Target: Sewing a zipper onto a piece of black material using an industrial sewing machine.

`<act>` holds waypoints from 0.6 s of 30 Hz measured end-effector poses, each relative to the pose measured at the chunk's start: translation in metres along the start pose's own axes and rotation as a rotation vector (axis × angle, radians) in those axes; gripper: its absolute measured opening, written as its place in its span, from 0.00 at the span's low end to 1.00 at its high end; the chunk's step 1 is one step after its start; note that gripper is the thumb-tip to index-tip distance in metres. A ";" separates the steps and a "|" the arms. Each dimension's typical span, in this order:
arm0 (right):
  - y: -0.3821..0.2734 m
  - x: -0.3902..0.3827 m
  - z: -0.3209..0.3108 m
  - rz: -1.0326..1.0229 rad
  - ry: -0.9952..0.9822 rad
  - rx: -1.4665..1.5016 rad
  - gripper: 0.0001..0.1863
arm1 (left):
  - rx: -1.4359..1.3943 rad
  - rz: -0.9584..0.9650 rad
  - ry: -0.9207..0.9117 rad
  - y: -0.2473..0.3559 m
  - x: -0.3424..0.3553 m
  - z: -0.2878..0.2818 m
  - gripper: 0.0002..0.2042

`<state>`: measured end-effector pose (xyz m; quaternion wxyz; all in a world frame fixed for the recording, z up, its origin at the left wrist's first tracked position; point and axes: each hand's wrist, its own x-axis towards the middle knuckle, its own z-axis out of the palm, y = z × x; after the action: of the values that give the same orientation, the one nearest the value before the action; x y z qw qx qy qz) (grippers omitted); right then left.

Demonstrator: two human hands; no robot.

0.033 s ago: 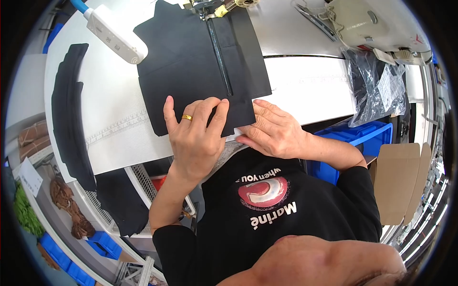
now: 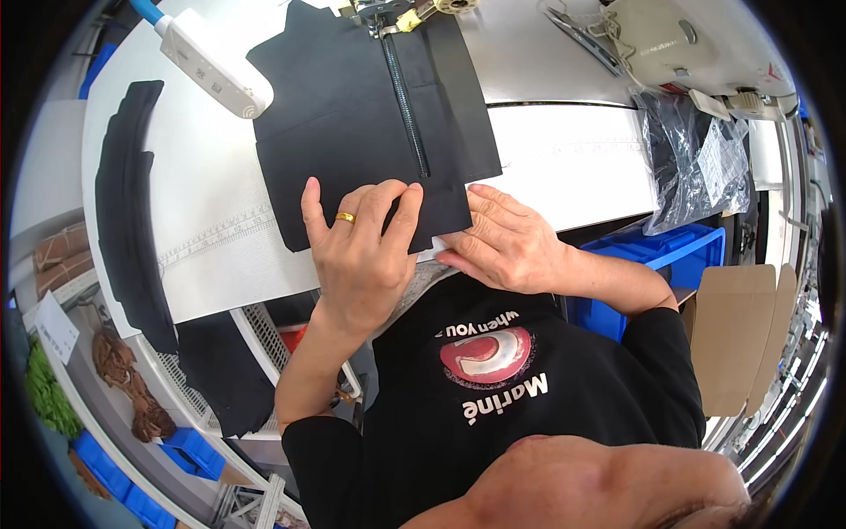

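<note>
A black fabric panel (image 2: pixel 326 132) lies flat on the white sewing table, its far edge at the presser foot (image 2: pixel 377 26) of a sewing machine. Down the panel runs a dark zipper (image 2: pixel 405 106), ending just beyond my fingers. My left hand (image 2: pixel 363 256) rests on the panel's near part with fingers spread, a gold ring on one of them. At the near right corner, my right hand (image 2: pixel 509 242) is closed on the fabric's edge; its fingertips are partly hidden. A bit of white material (image 2: pixel 432 250) shows between the hands.
Black fabric strips (image 2: pixel 128 203) lie at the table's left, near a white device (image 2: pixel 216 70) on a blue cable. Metal tweezers (image 2: pixel 583 42) and a clear plastic bag (image 2: pixel 674 167) are right. Below stand a blue crate (image 2: pixel 712 251), a cardboard box (image 2: pixel 731 339) and a white rack (image 2: pixel 256 348).
</note>
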<state>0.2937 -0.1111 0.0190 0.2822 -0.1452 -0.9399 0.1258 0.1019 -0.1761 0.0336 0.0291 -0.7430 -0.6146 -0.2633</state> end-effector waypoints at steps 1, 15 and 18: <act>0.000 0.001 0.000 0.006 -0.001 -0.003 0.16 | 0.002 0.002 -0.004 0.000 0.000 0.000 0.23; 0.001 -0.005 -0.002 0.007 -0.092 -0.022 0.18 | -0.022 0.043 -0.017 -0.003 0.001 0.002 0.21; 0.004 0.002 -0.017 -0.062 0.034 0.232 0.14 | -0.047 0.054 -0.041 -0.006 0.000 0.000 0.22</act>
<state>0.3023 -0.1037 0.0327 0.3166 -0.0846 -0.9182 0.2226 0.0965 -0.1745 0.0322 0.0059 -0.7651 -0.5884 -0.2615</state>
